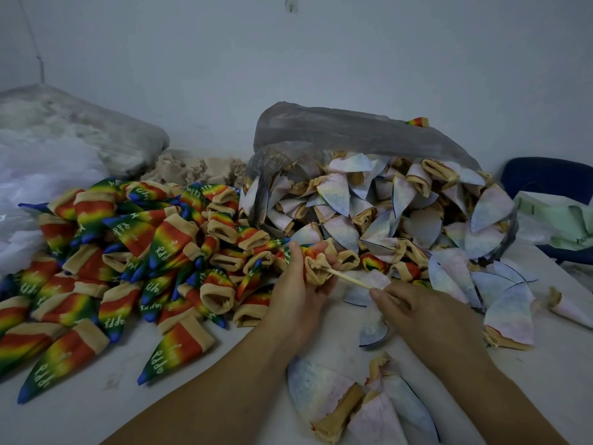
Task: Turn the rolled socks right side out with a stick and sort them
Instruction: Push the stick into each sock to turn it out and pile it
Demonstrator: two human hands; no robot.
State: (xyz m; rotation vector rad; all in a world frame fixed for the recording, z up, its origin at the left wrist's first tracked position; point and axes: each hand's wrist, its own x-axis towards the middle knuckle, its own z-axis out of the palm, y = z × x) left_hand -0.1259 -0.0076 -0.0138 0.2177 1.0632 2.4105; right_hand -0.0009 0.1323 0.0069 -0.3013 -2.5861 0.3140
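Gripping the bunched sock [316, 268] in the left hand [298, 297] beside the rainbow pile [128, 252], pinching the stick [349, 279] in the right hand [414, 313], poking its cuff, likely risking a snagged knit from pushing crooked.

Bunched beige sock [317, 268] meets thin wooden stick [350, 279]
Before the grey plastic bag [321, 130]: left hand [298, 293] grips sock, right hand [417, 316] pinches stick.

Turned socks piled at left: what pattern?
Turned socks show rainbow bands, tan cuffs, white lettering; head view.
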